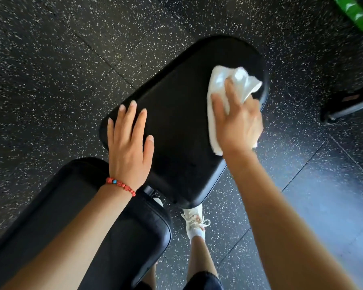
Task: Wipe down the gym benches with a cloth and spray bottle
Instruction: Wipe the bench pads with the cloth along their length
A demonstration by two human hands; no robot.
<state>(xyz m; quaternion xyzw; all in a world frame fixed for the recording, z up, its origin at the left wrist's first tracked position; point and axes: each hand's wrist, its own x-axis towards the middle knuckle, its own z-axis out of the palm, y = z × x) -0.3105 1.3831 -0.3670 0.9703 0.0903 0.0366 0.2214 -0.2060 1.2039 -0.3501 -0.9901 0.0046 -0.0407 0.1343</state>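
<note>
Nearest, a white sneaker (194, 223) stands on the speckled rubber floor (50, 59) just below the bench, beside a second black pad (76, 216) at lower left. Above it, the left hand (129, 143), with a red bead bracelet (121, 186) on the wrist, lies flat and empty with fingers spread on the near-left edge of the black bench pad (176, 126). The right hand (237, 122) presses a crumpled white cloth (235, 84) against the pad's far-right edge, fingers laid over it and bunching it underneath. Farther right a dark equipment foot (344, 107) rests on the floor, well apart, with something green (356, 11) at the top corner.
</note>
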